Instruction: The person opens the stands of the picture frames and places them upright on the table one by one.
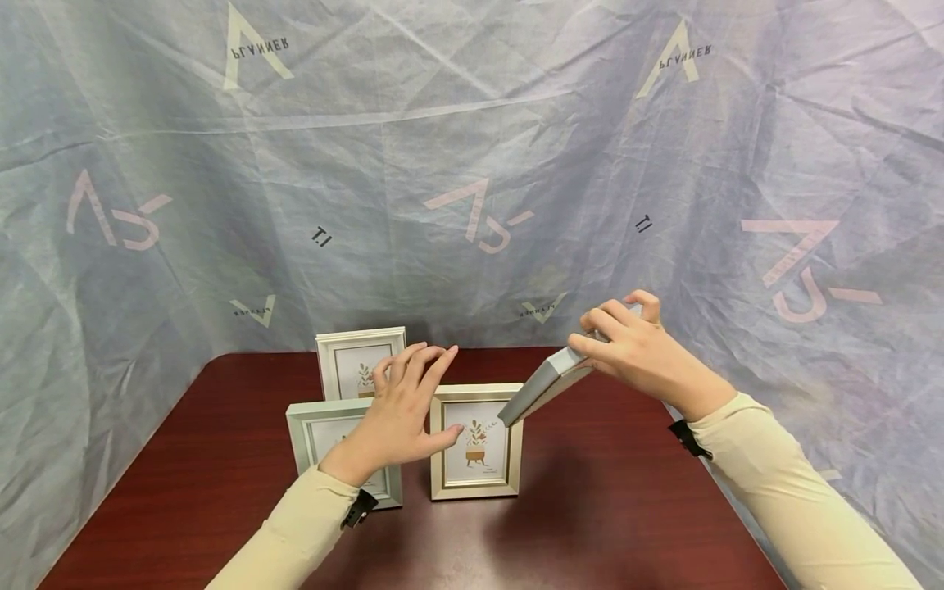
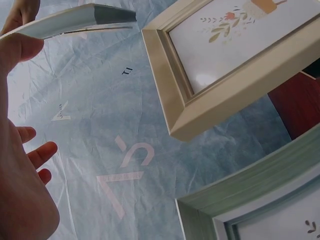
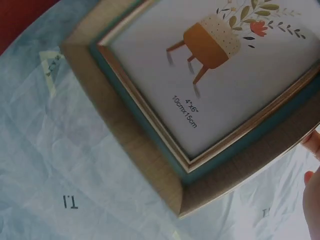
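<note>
My right hand (image 1: 627, 344) grips a photo frame (image 1: 537, 387) by its upper edge and holds it tilted above the table, with the grey-blue side showing. In the right wrist view this photo frame has a brown border (image 3: 137, 140), a teal inner line and a potted-plant print. My left hand (image 1: 398, 418), fingers spread and holding nothing, hovers before a pale green photo frame (image 1: 297, 430), partly hiding it. Right of that hand, a cream-gold photo frame (image 1: 475, 491) stands upright; the held frame's lower corner overlaps it in the head view.
A white photo frame (image 1: 324, 360) stands behind the green one, at the back of the dark red table (image 1: 184, 483). Grey printed cloth (image 1: 472, 156) hangs behind and along both sides of the table.
</note>
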{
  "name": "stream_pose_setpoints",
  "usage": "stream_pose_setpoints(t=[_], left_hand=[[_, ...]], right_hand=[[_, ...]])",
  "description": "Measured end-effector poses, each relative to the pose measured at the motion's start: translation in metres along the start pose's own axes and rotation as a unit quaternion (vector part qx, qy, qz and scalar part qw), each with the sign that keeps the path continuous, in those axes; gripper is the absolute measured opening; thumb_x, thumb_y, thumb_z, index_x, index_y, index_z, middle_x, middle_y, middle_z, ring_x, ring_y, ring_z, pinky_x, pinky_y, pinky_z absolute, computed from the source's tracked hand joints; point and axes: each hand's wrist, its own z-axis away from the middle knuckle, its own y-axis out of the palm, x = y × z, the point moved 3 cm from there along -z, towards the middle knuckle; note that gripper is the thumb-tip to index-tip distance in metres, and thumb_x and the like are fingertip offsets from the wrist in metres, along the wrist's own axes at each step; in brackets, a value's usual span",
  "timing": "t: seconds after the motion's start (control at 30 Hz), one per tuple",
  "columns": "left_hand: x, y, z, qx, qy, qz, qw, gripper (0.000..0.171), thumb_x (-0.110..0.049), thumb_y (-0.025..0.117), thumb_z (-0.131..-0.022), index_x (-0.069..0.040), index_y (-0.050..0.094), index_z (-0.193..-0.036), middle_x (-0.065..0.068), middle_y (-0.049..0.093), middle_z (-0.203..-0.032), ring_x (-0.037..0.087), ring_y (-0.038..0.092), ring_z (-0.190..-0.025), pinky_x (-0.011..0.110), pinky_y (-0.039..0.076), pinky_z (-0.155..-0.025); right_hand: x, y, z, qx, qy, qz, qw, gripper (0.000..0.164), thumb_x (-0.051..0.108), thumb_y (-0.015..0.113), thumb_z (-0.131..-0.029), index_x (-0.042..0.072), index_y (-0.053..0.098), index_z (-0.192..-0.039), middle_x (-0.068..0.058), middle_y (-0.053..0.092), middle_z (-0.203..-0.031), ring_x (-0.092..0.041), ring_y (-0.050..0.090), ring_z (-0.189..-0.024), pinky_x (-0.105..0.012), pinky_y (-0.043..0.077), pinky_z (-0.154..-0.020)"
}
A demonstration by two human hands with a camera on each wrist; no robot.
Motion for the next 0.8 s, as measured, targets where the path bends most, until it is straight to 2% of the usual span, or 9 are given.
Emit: stream_pose_setpoints(t=[0.17, 0.27, 0.47, 0.63, 0.8], left_hand=[[0.002, -0.001, -0.001, -0.001, 0.005, 0.001, 1.0, 0.094, -0.053, 0.062, -0.067, -0.013, 0.025, -0.144, 0.006, 0.034, -0.13, 0.028, 0.019, -0.126, 0.051, 0.014, -0.089], [0.004, -0.002, -0.001, 0.003, 0.007, -0.003, 1.0, 0.094, -0.053, 0.062, -0.068, -0.013, 0.024, -0.144, 0.007, 0.034, -0.13, 0.028, 0.019, -0.127, 0.051, 0.014, -0.089], [0.006, -0.002, -0.002, 0.015, 0.0, -0.005, 0.9999, 0.093, -0.053, 0.062, -0.07, -0.015, 0.022, -0.145, 0.005, 0.033, -0.131, 0.027, 0.017, -0.128, 0.052, 0.014, -0.089], [0.008, 0.001, -0.003, 0.011, 0.008, -0.01, 0.9999, 0.09, -0.053, 0.06, -0.071, -0.015, 0.025, -0.144, 0.005, 0.033, -0.13, 0.027, 0.017, -0.128, 0.052, 0.014, -0.089], [0.01, 0.004, -0.006, -0.001, 0.026, -0.023, 0.9994, 0.086, -0.048, 0.061, -0.073, -0.014, 0.026, -0.144, 0.006, 0.034, -0.129, 0.028, 0.018, -0.128, 0.052, 0.016, -0.088]], right_hand=[[0.005, 0.002, -0.005, -0.021, -0.014, -0.01, 1.0, 0.009, 0.022, 0.05, -0.086, 0.018, 0.058, -0.088, -0.006, 0.052, -0.083, -0.024, 0.047, -0.075, -0.056, 0.026, -0.073], [0.009, 0.003, -0.007, -0.04, -0.025, -0.015, 0.999, 0.01, 0.014, 0.049, -0.085, 0.018, 0.059, -0.087, -0.007, 0.053, -0.084, -0.026, 0.048, -0.076, -0.055, 0.027, -0.072], [0.016, 0.008, -0.009, -0.053, -0.053, -0.025, 0.997, 0.026, -0.004, 0.041, -0.086, 0.018, 0.055, -0.086, -0.01, 0.053, -0.089, -0.028, 0.05, -0.084, -0.056, 0.026, -0.072], [0.025, 0.014, -0.011, -0.072, -0.091, -0.016, 0.993, 0.035, -0.01, 0.036, -0.085, 0.02, 0.053, -0.091, -0.011, 0.054, -0.091, -0.029, 0.051, -0.084, -0.054, 0.028, -0.07], [0.039, 0.017, -0.02, -0.111, -0.145, 0.008, 0.983, 0.037, -0.011, 0.036, -0.08, 0.021, 0.051, -0.092, -0.011, 0.056, -0.089, -0.028, 0.053, -0.079, -0.05, 0.03, -0.068]])
